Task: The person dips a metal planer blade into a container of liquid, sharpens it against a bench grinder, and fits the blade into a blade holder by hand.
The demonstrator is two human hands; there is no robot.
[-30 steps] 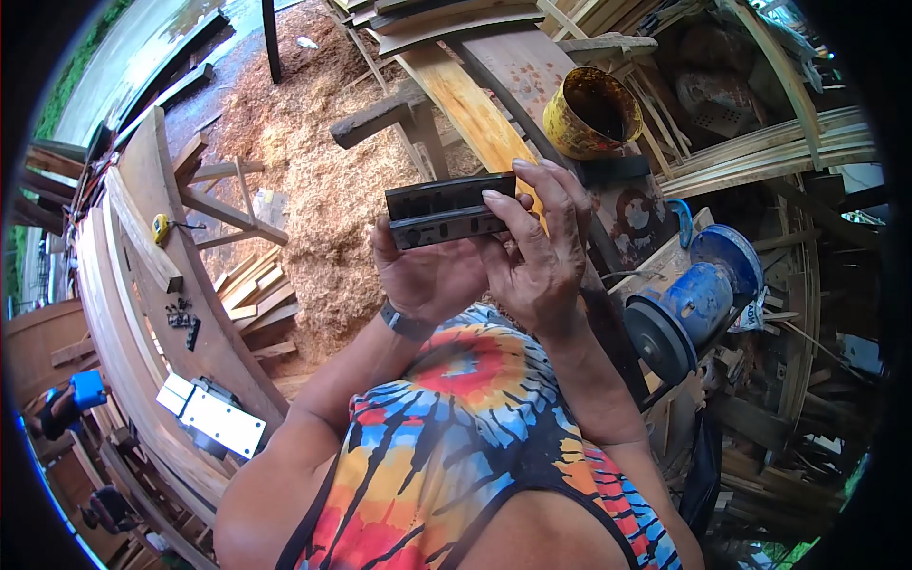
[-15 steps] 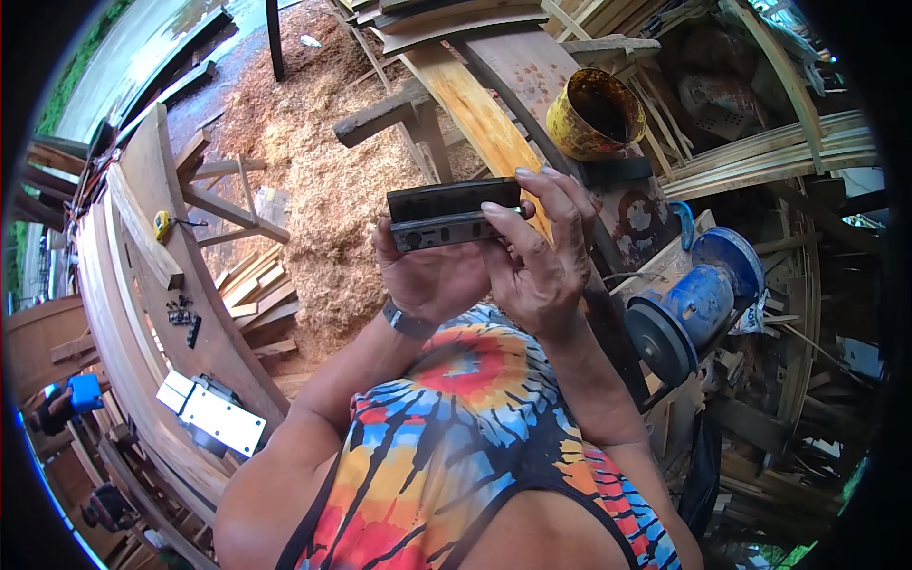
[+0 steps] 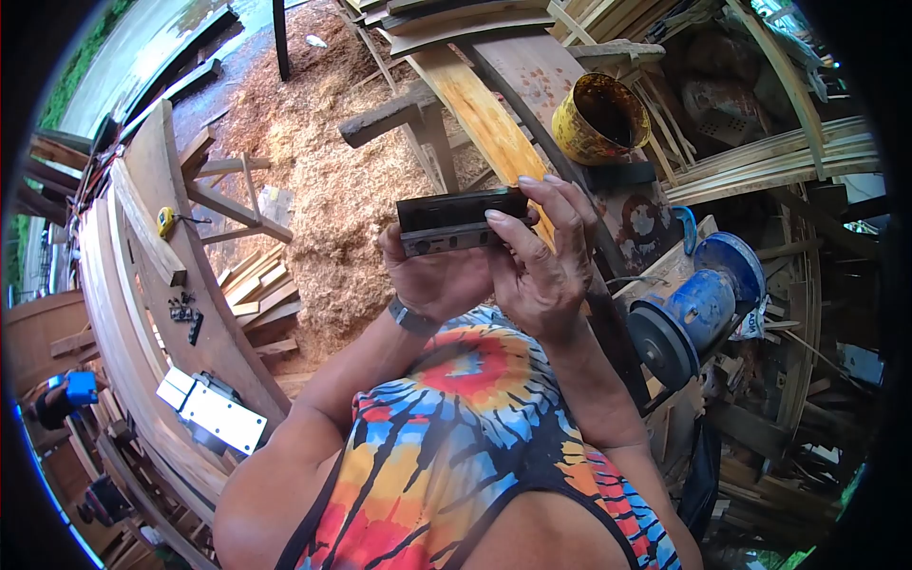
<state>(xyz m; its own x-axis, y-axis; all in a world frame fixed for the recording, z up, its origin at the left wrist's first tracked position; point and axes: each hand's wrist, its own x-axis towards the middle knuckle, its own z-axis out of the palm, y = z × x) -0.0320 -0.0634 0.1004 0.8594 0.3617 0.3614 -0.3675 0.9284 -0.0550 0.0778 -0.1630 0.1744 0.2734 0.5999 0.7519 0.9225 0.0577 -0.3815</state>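
Between both hands, in front of my chest, is a dark slotted metal bar (image 3: 451,224), made of a flat black upper face and a greyer strip with holes below it. My left hand (image 3: 437,280) supports it from underneath and at its left end, with a band around the wrist. My right hand (image 3: 546,256) grips the right end, thumb on the near face and fingers at the top edge. The lower fingers of the right hand are partly hidden.
On the left plank lie a yellow tape measure (image 3: 167,222), small black parts (image 3: 182,310) and a tool with a bright metal plate (image 3: 223,418). At right stand a yellow bucket (image 3: 570,128) and a blue bench grinder (image 3: 698,304). Wood shavings (image 3: 332,190) cover the ground.
The bar has tilted slightly, so its lower strip looks narrower and its holes show less clearly. The whole view has shifted a little; both hands keep their hold.
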